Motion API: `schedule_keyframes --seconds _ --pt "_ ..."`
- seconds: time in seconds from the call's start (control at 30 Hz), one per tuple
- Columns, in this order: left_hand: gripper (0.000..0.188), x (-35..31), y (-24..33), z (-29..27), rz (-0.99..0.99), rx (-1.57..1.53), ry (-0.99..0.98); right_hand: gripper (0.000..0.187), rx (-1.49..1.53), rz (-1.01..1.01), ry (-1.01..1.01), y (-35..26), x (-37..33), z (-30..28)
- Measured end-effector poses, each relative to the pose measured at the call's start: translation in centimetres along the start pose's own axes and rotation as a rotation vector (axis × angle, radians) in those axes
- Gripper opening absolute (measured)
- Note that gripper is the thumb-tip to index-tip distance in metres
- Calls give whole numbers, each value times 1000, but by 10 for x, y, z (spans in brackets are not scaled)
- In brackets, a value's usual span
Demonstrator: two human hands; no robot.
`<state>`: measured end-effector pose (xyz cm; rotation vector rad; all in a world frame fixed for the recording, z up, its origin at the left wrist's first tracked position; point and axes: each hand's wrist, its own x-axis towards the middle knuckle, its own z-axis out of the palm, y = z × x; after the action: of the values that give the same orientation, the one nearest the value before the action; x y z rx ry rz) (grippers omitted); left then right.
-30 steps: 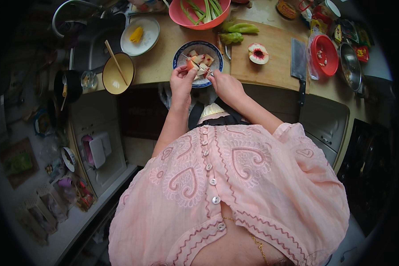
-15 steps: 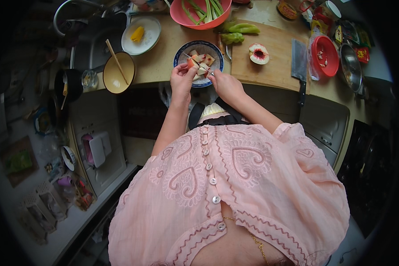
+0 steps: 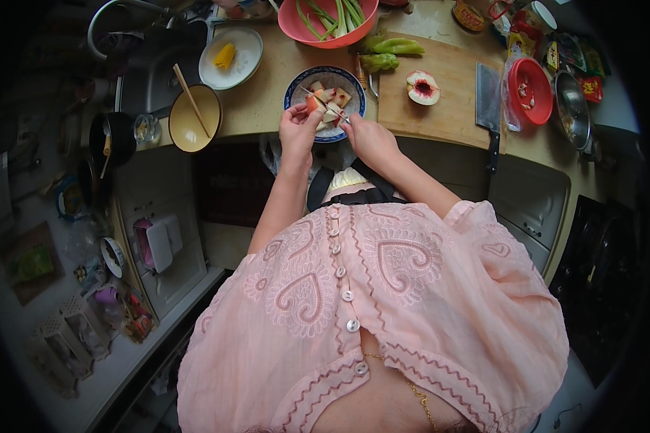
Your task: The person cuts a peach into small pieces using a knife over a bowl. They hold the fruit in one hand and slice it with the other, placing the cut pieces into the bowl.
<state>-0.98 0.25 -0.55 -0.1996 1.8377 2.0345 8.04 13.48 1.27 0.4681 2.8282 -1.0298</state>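
Note:
My left hand [image 3: 298,133] is closed on a red-skinned peach piece [image 3: 313,105] above a blue-rimmed bowl [image 3: 289,92]. My right hand [image 3: 370,139] grips a small knife [image 3: 344,117], its thin blade reaching across the bowl to the piece. Its handle is hidden in my fingers. Cut peach chunks [image 3: 341,97] lie in the bowl beneath both hands. On the wooden cutting board [image 3: 448,108] to the right rests a peach half [image 3: 422,87], cut face up, with a dark red hollow in the middle.
A cleaver [image 3: 488,101] lies at the board's right edge, its handle past the counter front. Green peppers [image 3: 397,47] lie at the back. A pink bowl [image 3: 285,22] holds scallions; a yellow bowl [image 3: 188,119] with chopsticks and a white plate [image 3: 253,54] stand left.
Hardly anything differs. Both hands keep their hold over the bowl, and the view has shifted by a hair.

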Motion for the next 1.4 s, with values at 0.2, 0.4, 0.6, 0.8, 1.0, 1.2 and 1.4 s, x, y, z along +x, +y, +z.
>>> schedule_keyframes --seconds 0.2,0.4,0.6,0.8,1.0,1.2,1.4 --pt "46 -2 -3 0 3 -18 -9 32 10 9 -1 1 -2 1" --pt "45 1 -5 -2 21 6 0 31 16 19 -19 3 -6 6" --pt "45 4 -7 -3 20 5 -8 31 -1 17 -16 5 -5 5" --pt "45 0 -4 -2 4 -8 -27 31 -17 23 -20 3 0 2" --pt "44 3 4 0 -2 -80 -84 31 -19 68 -56 8 -1 1" --pt "41 -5 11 -10 -106 -385 -185 33 26 94 -26 11 -1 -4" --pt "45 -8 17 -16 -172 -561 -342 34 130 19 -51 10 -8 -4"
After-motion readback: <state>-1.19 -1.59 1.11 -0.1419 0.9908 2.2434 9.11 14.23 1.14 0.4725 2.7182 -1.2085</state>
